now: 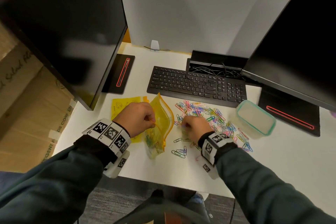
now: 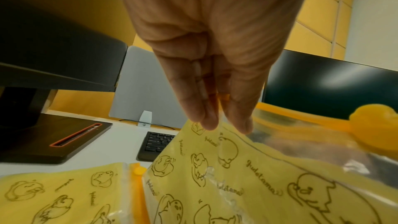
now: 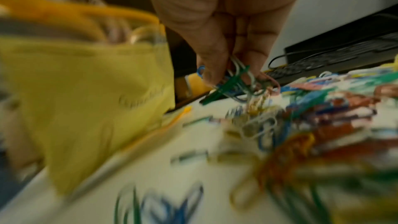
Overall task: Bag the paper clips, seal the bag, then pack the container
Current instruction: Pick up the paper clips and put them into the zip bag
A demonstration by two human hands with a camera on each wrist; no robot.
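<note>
A yellow zip bag (image 1: 161, 123) printed with cartoon figures stands with its mouth open on the white desk (image 1: 181, 169); several clips lie in its bottom. My left hand (image 1: 141, 117) pinches the bag's near rim (image 2: 219, 125) between thumb and fingers and holds it up. Just right of the bag, my right hand (image 1: 190, 126) grips a small bunch of paper clips (image 3: 237, 83) above the desk. A wide scatter of coloured paper clips (image 1: 212, 116) covers the desk in front of the keyboard. A clear container (image 1: 254, 119) with a teal rim sits at the right, lidless.
A second flat yellow bag (image 1: 123, 105) lies under my left hand. A black keyboard (image 1: 196, 83) sits behind the clips. Two monitors on black stands (image 1: 119, 72) (image 1: 291, 112) flank the desk, with a grey divider (image 1: 190, 14) behind. The desk's front edge is close below my wrists.
</note>
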